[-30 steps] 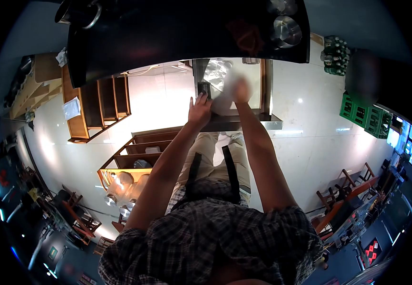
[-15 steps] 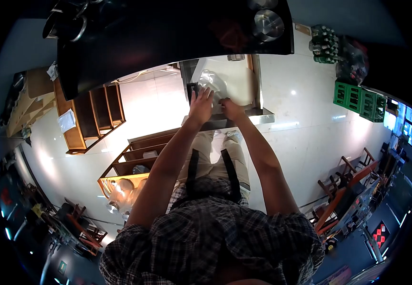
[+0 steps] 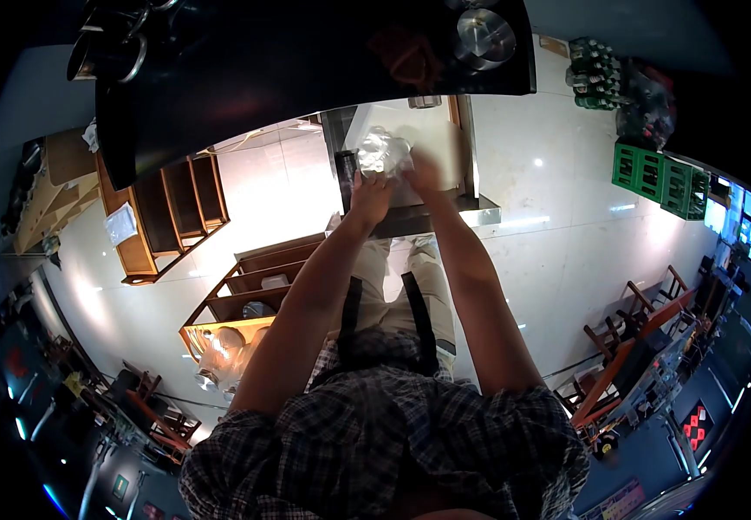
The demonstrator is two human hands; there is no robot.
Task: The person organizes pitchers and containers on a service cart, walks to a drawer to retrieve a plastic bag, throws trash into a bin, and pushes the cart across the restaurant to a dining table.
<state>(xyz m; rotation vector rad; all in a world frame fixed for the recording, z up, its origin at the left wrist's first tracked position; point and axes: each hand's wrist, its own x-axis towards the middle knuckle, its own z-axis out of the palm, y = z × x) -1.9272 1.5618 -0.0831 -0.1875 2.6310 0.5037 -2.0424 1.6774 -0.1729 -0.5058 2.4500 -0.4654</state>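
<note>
A crumpled clear plastic bag (image 3: 384,149) lies bunched in the open drawer (image 3: 488,213) under the dark counter. My left hand (image 3: 373,199) is at the bag's near edge, its fingers curled onto the plastic and the thumb pointing away from me. On the bag's right side is my right hand (image 3: 423,173), smeared by motion, its fingers closed at the plastic. A pale flat sheet or board (image 3: 436,130) lines the drawer beneath the bag. Whatever the bag contains cannot be made out.
The dark counter (image 3: 306,82) overhangs the drawer's far end, with a metal bowl (image 3: 485,39) and a reddish cloth (image 3: 406,59) on it. Wooden shelving (image 3: 245,282) stands close by my left leg. Green crates (image 3: 659,178) and bottles (image 3: 594,74) are at far right.
My left hand has gone from flat, spread fingers to curled ones and drawn slightly nearer. The right hand has moved farther into the drawer, and the plastic bag is more bunched up.
</note>
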